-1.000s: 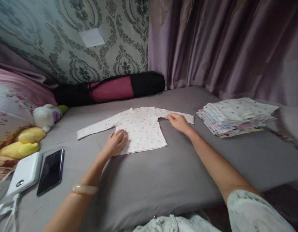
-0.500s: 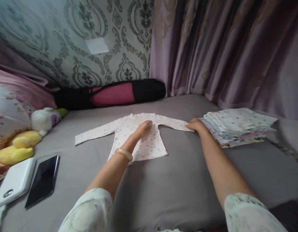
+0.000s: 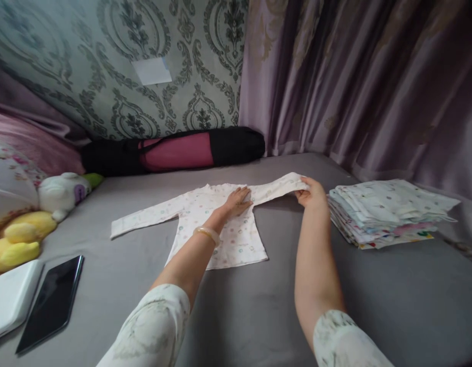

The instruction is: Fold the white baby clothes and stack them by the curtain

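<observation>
A small white long-sleeved shirt [image 3: 230,237] with a fine coloured print lies spread on the grey bed sheet [image 3: 259,311], its collar toward the wall. My left hand [image 3: 237,202], with a pale bangle at the wrist, rests flat on the chest near the right-side armhole, fingers extended. The cuff end of the right-side sleeve is pinched in my right hand [image 3: 309,191], which holds it raised off the bed. Straight out to the left lies the other sleeve [image 3: 144,218], flat on the sheet.
To the right stands a stack of folded clothes [image 3: 392,211]. A black and pink long bag [image 3: 175,151] lies along the wall. On the left are soft toys [image 3: 58,193], a black phone [image 3: 50,303] and a white power bank [image 3: 14,298]. Purple curtains [image 3: 335,76] hang behind.
My right hand has lifted the sleeve end off the bed and turned inward. My left hand has shifted slightly right on the chest, its fingers now spread flat.
</observation>
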`<state>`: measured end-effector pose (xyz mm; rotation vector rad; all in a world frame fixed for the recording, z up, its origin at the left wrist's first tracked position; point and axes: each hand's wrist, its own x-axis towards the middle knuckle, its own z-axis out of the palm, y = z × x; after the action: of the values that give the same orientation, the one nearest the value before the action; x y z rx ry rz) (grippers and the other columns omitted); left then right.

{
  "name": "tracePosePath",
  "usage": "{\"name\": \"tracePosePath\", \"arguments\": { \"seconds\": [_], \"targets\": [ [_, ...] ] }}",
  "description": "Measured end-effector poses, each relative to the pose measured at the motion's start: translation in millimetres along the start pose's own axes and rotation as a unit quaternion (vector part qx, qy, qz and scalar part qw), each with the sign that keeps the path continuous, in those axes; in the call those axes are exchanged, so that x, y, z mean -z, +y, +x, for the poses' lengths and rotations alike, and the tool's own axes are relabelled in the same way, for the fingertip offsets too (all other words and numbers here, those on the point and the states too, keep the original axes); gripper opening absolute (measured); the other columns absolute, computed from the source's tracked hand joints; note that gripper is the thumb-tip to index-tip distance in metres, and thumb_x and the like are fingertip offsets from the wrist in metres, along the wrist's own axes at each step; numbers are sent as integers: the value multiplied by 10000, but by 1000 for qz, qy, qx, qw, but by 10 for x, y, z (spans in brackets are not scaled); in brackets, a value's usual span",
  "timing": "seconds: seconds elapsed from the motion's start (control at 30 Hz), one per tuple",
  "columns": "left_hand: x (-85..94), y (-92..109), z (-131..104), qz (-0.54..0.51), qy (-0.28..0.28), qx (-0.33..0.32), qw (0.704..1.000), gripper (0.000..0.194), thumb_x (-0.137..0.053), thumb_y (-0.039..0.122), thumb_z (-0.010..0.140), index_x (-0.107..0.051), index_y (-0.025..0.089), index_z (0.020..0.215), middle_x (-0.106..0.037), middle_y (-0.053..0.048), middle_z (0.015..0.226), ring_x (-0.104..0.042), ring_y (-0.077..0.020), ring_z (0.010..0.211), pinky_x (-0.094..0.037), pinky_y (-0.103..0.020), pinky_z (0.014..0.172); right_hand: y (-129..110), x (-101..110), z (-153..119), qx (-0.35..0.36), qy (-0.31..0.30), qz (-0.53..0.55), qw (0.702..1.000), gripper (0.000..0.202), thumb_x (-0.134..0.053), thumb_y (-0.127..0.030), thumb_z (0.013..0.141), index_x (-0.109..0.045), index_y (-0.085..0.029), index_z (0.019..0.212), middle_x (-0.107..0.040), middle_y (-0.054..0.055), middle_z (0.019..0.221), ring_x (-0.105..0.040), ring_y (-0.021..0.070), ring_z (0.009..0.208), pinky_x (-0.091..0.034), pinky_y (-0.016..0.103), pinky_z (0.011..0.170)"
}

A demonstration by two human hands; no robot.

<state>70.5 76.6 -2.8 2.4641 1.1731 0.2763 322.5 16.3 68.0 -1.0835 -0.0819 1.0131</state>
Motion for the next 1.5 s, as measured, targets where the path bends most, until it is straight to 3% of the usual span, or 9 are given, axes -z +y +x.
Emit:
{"name": "tracePosePath", "arguments": {
  "seconds": [0.17,0.4,0.63,0.97,1.13,1.23,1.33,1.43,1.5],
  "targets": [
    [53,-46,-10,38,-36,-14,999,729,-392,576,916,-253,170,1505,-175,-114,1602,-113,-331,1468,-140,-467,1172,98,-32,-24,-28,66,34,997,169,-475,-32,774,-548,-184,769,-639,-26,643,-660,117,625,-586,269,625],
    [214,-32,97,70,-84,-2,994,886,-424,713,830,-205,204,1521,-145,-138,1604,-139,-389,1448,-163,-566,1126,-99,-145,-250,96,-15,-22,995,185,-583,-14,769,-555,-178,848,-658,-33,687,-660,109,624,-580,266,619],
    [264,-28,256,87,-93,10,992,1113,-561,826,626,-282,198,1502,-199,-183,1581,-158,-475,1411,-162,-621,1099,-46,-427,-445,112,-90,-32,989,224,-596,-61,794,-555,-206,960,-668,-35,753,-685,119,699,-580,264,623],
    [493,281,376,116,-156,59,979,1189,-723,759,478,-363,195,1460,-297,-220,1531,-207,-478,1391,-219,-625,1088,261,-758,-534,90,-144,-46,985,169,-612,-113,771,-554,-195,906,-661,-25,748,-687,145,746,-582,296,666],
    [514,162,248,46,-131,58,989,1212,-736,710,537,-239,189,1511,-155,-194,1590,-133,-449,1434,-214,-571,1127,377,-815,-517,91,-131,-64,985,192,-602,-141,766,-556,-201,943,-660,-22,774,-680,143,749,-578,293,673],
    [532,-32,-6,-68,-44,49,995,1060,-755,550,644,-251,179,1500,-226,-184,1573,-251,-371,1423,-319,-452,1110,477,-865,-464,116,-137,-117,977,310,-564,-191,788,-549,-210,1098,-675,5,893,-686,164,835,-575,328,741],
    [552,-216,-331,-267,94,144,948,704,-675,430,782,-428,161,1384,-476,-187,1419,-529,-298,1235,-478,-381,965,666,-979,-496,181,-152,-233,943,463,-503,-257,829,-485,-211,1289,-657,67,1119,-648,211,1035,-537,381,880],
    [551,-343,-602,-447,187,240,841,502,-581,472,873,-528,119,1225,-622,-185,1193,-678,-227,951,-554,-325,802,963,-1102,-695,254,-172,-358,882,553,-429,-292,876,-400,-165,1414,-572,135,1318,-538,255,1230,-435,420,1027],
    [530,-397,-709,-520,207,273,782,518,-514,555,896,-541,113,1164,-655,-173,1088,-693,-202,859,-565,-298,739,1192,-1142,-876,265,-243,-430,828,610,-387,-313,915,-289,-139,1491,-511,158,1399,-478,259,1301,-386,420,1072]
  ]
}}
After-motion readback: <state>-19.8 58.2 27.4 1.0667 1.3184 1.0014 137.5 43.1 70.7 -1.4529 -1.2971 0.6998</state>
